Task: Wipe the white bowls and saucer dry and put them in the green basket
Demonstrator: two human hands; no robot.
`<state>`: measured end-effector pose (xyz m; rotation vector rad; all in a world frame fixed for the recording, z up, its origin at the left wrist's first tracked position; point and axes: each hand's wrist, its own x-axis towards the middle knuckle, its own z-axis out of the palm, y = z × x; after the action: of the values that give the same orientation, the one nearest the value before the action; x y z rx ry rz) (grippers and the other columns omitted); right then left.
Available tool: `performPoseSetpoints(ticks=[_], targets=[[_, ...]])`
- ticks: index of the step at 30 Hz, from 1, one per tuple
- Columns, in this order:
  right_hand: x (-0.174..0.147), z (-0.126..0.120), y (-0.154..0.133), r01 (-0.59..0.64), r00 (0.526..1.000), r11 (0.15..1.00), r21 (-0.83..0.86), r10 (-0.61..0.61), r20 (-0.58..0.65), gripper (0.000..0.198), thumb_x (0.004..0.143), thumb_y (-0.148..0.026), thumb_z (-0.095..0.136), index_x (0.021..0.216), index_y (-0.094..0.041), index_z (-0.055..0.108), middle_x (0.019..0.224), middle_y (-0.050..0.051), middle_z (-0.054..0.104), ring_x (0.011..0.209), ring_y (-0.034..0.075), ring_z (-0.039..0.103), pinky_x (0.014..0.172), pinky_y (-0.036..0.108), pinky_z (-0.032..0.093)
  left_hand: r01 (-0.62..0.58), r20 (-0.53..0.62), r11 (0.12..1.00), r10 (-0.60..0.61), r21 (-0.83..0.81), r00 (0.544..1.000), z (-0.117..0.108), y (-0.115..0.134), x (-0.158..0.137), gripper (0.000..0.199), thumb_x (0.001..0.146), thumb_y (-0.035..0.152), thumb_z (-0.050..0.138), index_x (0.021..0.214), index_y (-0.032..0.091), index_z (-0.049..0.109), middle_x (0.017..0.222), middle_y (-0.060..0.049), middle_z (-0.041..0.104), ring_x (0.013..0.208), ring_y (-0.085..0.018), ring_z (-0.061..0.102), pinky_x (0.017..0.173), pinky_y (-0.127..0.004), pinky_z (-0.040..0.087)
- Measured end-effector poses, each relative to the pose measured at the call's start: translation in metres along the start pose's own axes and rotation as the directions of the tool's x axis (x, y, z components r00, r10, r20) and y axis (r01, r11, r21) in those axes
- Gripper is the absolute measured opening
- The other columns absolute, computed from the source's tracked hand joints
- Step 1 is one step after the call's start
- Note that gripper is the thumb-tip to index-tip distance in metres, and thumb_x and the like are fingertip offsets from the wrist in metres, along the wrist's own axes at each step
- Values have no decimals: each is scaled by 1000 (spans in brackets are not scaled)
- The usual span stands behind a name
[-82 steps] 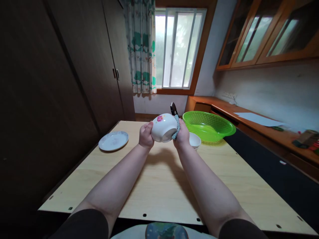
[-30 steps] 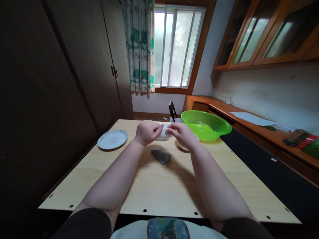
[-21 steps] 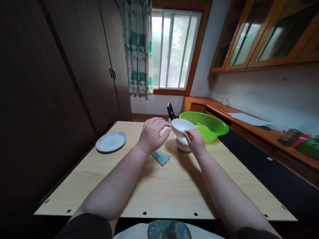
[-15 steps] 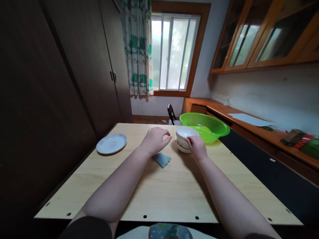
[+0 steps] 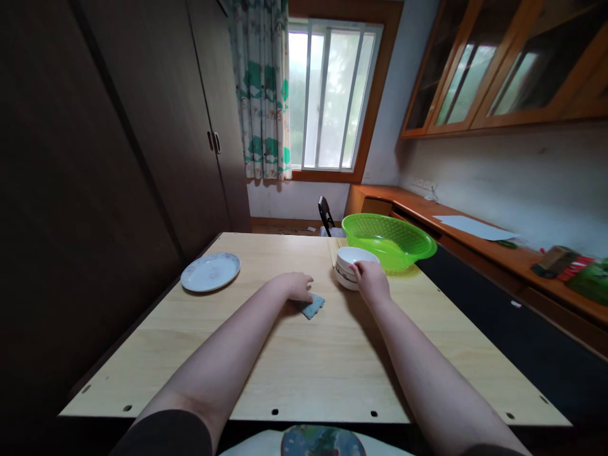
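The two hands were apart from each other on a pale wooden surface point(image 5: 280, 367). Near the middle of that surface lay a blue-grey cloth point(image 5: 313, 308), and directions here are taken from it. The left hand point(image 5: 299, 287) reached over the cloth's ten o'clock edge, its thumb and fingers parted; whether they touched the fabric could not be told. The right hand point(image 5: 373, 282) was clamped by thumb and fingers on the four o'clock rim of the top bowl point(image 5: 351, 254), which sat upright on a stack of white bowls point(image 5: 346, 284) between one and two o'clock, near the cloth. Just behind the stack, at two o'clock, stood a bright green basin point(image 5: 389, 244). Well apart from both hands, at ten o'clock, a pale plate point(image 5: 210, 272) with a patterned rim lay flat. Beyond the far edge, at twelve o'clock, was a dark-backed chair point(image 5: 325, 211).
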<state>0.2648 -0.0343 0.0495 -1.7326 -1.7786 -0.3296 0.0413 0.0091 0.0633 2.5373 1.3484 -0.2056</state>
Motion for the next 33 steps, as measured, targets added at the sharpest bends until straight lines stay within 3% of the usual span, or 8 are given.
performPoseSetpoints(ticks=[4,8,11,14,18,22,26,33], targets=[[0,-1,-2,-2,1000,999,-34,2,7,35,90,-35,42,67,-18,63,71,9,65,74,22,52,69,32,32,-32,95,999,29,31,995,2,-1,4,68,59,40,70,123,22,56,120,-11,62,104,-27,59,81,-31,46],[-4,-4,-9,6,994,998,-60,-12,-107,27,86,-32,47,68,-19,63,74,9,66,83,25,55,91,47,31,-3,105,998,-4,62,994,5,0,7,56,57,36,71,110,21,63,108,-10,67,94,-26,62,74,-29,46],[-12,-4,-20,202,948,976,82,-174,-266,18,86,-27,48,88,-20,64,93,9,68,99,25,55,102,52,25,2,79,999,-5,46,997,6,1,7,45,58,32,69,101,19,65,98,-10,69,86,-25,62,69,-29,45],[-24,6,-39,360,927,872,331,-294,-234,21,85,-26,49,102,-21,61,102,8,66,101,21,57,100,43,36,-46,-18,998,45,-45,999,6,3,5,36,62,31,66,95,18,64,90,-8,69,79,-22,61,65,-28,42],[-35,37,-62,19,1000,806,592,-26,5,45,76,-38,60,116,-18,53,118,12,59,109,25,54,94,42,42,-171,-166,958,135,-229,977,4,5,1,36,67,35,64,98,18,59,91,-6,67,78,-20,59,66,-28,42],[-35,59,-65,-408,912,474,780,173,371,42,69,-46,64,97,-16,58,90,8,66,84,23,62,77,37,49,-241,-247,913,164,-329,955,-5,3,-2,49,66,25,64,113,21,53,102,-5,66,87,-19,60,71,-28,45],[-32,60,-60,-468,881,257,845,211,424,36,59,-42,73,78,-17,57,72,3,64,69,19,59,68,32,47,-245,-304,872,118,-424,945,-14,-4,-7,50,65,20,66,114,20,54,109,-6,64,96,-20,60,78,-29,48],[-38,55,-66,-439,897,240,866,174,407,50,55,-29,75,101,-19,60,84,3,63,76,18,59,69,29,45,-224,-351,764,-3,-605,936,9,-24,-20,43,71,15,62,113,19,54,113,-7,63,103,-17,59,86,-27,48]])
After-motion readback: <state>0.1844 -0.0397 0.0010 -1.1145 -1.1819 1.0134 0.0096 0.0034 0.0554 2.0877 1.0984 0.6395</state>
